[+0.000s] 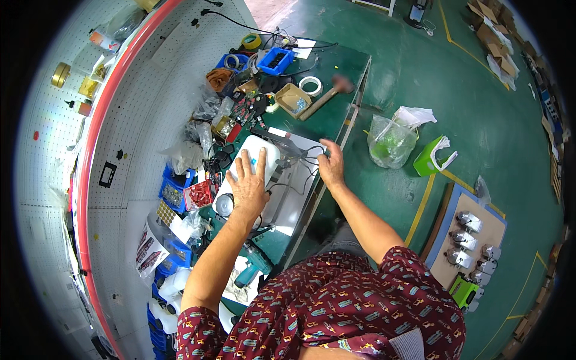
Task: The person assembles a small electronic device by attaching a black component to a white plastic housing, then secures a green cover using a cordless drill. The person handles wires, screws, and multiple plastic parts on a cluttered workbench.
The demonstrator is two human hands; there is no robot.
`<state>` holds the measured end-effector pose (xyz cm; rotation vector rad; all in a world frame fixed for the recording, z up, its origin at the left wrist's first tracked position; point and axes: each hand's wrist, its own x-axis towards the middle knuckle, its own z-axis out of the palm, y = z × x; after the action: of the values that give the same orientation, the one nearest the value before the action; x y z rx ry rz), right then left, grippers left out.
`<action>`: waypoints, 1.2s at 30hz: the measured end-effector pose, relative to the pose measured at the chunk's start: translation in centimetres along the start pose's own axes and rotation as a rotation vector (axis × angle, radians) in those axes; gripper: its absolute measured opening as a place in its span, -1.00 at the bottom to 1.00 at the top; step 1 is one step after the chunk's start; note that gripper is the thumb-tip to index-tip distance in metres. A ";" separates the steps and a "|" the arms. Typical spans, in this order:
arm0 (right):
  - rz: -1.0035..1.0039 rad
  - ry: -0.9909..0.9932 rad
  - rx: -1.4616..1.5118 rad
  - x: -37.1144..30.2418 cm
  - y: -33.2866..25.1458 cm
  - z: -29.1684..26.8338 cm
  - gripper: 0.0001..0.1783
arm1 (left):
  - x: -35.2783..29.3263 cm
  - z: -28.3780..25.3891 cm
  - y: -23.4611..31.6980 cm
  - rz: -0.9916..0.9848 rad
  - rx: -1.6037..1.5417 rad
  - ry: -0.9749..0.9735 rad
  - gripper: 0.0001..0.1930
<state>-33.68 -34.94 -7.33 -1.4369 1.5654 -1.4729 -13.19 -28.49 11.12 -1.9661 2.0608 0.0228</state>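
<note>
My left hand (pixel 248 187) lies flat with fingers spread on a rounded white plastic housing (pixel 260 148), which leans over the bench. A round glassy part (pixel 224 206) sits near my left wrist. Beside the housing is a pale flat panel (pixel 287 207), partly covered by a dark bracket and wires. My right hand (pixel 332 165) is at the bench's right edge, fingers bent around a thin black cable (pixel 307 161) that loops from the housing. The exact grip on the cable is partly hidden. A teal cordless drill (pixel 255 264) lies near my left forearm.
Across the green bench (pixel 345 63) lie a hammer (pixel 327 96), a cardboard tray (pixel 292 100), a white tape roll (pixel 310 86) and blue bins (pixel 276 60). A pegboard wall (pixel 150 108) rises at left. Right of the bench, a plastic bag (pixel 391 141) and a board of white devices (pixel 465 240) stand.
</note>
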 end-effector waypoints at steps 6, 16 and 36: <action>0.587 -0.638 0.396 4.5 0.6 -0.8 -0.53 | -0.8 -0.4 -0.4 -0.027 -0.007 -0.005 0.39; 1.152 -1.188 1.001 7.5 0.7 -1.4 -0.61 | -0.7 0.0 -0.4 -0.037 -0.040 0.052 0.30; 1.686 -0.831 1.257 -7.0 4.5 5.9 -0.80 | -0.4 1.9 1.0 -0.161 -0.048 0.098 0.21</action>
<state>-27.81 -31.27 -14.87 0.2461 0.4921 -0.3328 -13.79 -27.66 9.23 -2.1970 1.9700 -0.0594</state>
